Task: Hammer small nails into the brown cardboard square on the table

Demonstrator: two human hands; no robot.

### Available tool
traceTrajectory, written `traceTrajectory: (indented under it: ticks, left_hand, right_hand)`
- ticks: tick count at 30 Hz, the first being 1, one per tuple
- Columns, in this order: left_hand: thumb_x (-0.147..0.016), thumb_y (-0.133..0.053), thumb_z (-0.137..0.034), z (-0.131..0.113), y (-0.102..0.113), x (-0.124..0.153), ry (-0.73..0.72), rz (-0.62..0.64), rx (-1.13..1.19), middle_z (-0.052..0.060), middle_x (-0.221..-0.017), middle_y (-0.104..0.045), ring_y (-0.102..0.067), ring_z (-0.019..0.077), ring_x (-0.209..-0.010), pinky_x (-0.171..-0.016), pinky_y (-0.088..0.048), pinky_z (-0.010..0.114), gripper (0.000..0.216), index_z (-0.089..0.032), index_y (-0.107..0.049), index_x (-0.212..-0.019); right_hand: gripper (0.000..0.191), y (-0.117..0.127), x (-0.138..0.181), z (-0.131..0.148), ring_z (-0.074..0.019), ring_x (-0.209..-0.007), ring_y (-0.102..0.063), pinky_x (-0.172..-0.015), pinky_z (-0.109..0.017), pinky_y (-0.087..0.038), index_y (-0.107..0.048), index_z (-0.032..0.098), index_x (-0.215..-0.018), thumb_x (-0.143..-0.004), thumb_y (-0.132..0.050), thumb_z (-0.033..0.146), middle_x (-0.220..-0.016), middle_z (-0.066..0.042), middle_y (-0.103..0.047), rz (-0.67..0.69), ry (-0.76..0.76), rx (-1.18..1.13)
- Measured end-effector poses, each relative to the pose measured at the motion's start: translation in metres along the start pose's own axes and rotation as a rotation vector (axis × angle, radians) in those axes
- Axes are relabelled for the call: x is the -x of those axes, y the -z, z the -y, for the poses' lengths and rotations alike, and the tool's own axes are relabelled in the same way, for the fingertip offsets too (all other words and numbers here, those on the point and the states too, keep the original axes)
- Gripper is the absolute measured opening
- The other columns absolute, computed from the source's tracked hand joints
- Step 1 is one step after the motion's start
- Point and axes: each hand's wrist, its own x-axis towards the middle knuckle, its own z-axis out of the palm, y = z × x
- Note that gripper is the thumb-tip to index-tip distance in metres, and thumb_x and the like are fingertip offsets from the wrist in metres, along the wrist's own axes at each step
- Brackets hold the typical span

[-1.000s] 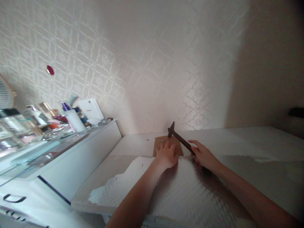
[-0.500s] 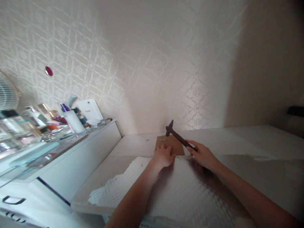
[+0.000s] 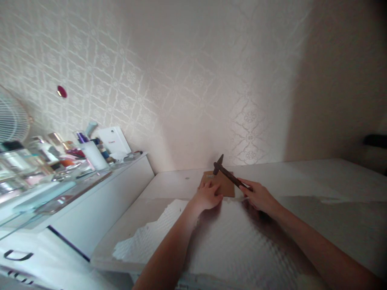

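Observation:
A small brown board (image 3: 225, 186) lies on the white table (image 3: 302, 177) near the wall. My left hand (image 3: 207, 196) rests on the board's near left part, fingers bent and pressed down on it. My right hand (image 3: 260, 196) is closed round the handle of a dark hammer (image 3: 225, 172), whose head hangs just over the board's far edge. A white textured sheet (image 3: 229, 241) covers the table under both forearms.
To the left stands a white cabinet (image 3: 99, 193) crowded with bottles, jars and a white box (image 3: 114, 140). A fan (image 3: 13, 119) shows at the far left edge. Patterned wallpaper rises behind the table. A dark object (image 3: 375, 141) sits at the far right.
The hammer head rose a little, then dropped back toward the board's far edge. My left hand slid slightly forward on the board. The camera shifted a little.

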Motion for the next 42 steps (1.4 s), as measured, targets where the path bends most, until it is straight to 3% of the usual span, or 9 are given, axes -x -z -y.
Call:
traceTrajectory:
  ticks: [6, 11, 14, 19, 23, 36, 42]
  left_hand:
    - [-0.078, -0.035, -0.055, -0.001, 0.001, 0.001, 0.006, -0.01, 0.014, 0.009, -0.137, -0.024, -0.023, 0.0298, -0.124, -0.097, -0.021, 0.046, 0.059, -0.029, -0.028, -0.131]
    - [-0.079, -0.034, -0.056, 0.0, 0.0, 0.0, -0.005, -0.018, 0.018, 0.009, -0.137, -0.024, -0.023, 0.0295, -0.124, -0.097, -0.022, 0.045, 0.059, -0.029, -0.028, -0.13]
    - [-0.078, -0.034, -0.055, 0.0, -0.001, -0.001, -0.009, -0.026, 0.017, 0.01, -0.136, -0.025, -0.024, 0.0303, -0.123, -0.097, -0.022, 0.046, 0.058, -0.029, -0.029, -0.13]
    - [-0.078, -0.034, -0.055, -0.001, 0.001, 0.0, -0.014, -0.019, 0.019, 0.011, -0.136, -0.026, -0.023, 0.0299, -0.123, -0.097, -0.022, 0.045, 0.059, -0.028, -0.029, -0.13]
    - [-0.078, -0.032, -0.056, -0.001, 0.002, 0.0, -0.002, -0.002, 0.01, 0.01, -0.137, -0.024, -0.022, 0.0301, -0.124, -0.098, -0.02, 0.047, 0.059, -0.029, -0.027, -0.131]
    - [-0.078, -0.032, -0.057, -0.002, 0.003, 0.001, 0.001, 0.011, 0.014, 0.009, -0.137, -0.023, -0.02, 0.0311, -0.124, -0.097, -0.021, 0.048, 0.06, -0.029, -0.026, -0.131]
    - [-0.078, -0.032, -0.057, -0.001, 0.001, -0.001, 0.0, 0.009, 0.005, 0.009, -0.137, -0.023, -0.021, 0.0311, -0.124, -0.097, -0.021, 0.048, 0.06, -0.029, -0.025, -0.131]
  right_hand:
    - [0.046, -0.001, 0.0, 0.001, -0.0087, -0.036, -0.042, -0.036, -0.02, -0.035, -0.048, 0.018, -0.122, -0.079, -0.039, 0.032, -0.049, 0.003, -0.05, 0.0, -0.039, -0.061]
    - [0.048, -0.001, 0.002, 0.006, -0.0064, -0.03, -0.036, -0.029, -0.018, -0.029, -0.042, 0.02, -0.126, -0.08, -0.038, 0.033, -0.047, 0.006, -0.041, 0.069, -0.155, -0.175]
    - [0.047, -0.001, 0.003, 0.006, -0.0054, -0.03, -0.036, -0.029, -0.017, -0.029, -0.042, 0.022, -0.125, -0.079, -0.04, 0.033, -0.052, 0.006, -0.043, 0.039, -0.156, -0.214]
    - [0.048, -0.001, 0.001, 0.003, -0.0067, -0.03, -0.036, -0.03, -0.017, -0.029, -0.043, 0.018, -0.125, -0.079, -0.04, 0.031, -0.042, 0.006, -0.04, 0.055, -0.127, -0.147]
    - [0.045, 0.0, 0.001, 0.004, -0.005, -0.032, -0.037, -0.032, -0.016, -0.03, -0.046, 0.018, -0.123, -0.079, -0.04, 0.029, -0.049, 0.004, -0.047, 0.02, -0.061, -0.105]
    - [0.046, -0.001, 0.003, 0.01, -0.0045, -0.029, -0.034, -0.026, -0.016, -0.025, -0.042, 0.021, -0.126, -0.081, -0.04, 0.03, -0.05, 0.006, -0.04, 0.084, -0.211, -0.252]
    - [0.045, -0.001, 0.003, 0.01, -0.0047, -0.029, -0.034, -0.026, -0.017, -0.027, -0.043, 0.024, -0.124, -0.08, -0.041, 0.03, -0.054, 0.005, -0.042, 0.039, -0.219, -0.226]
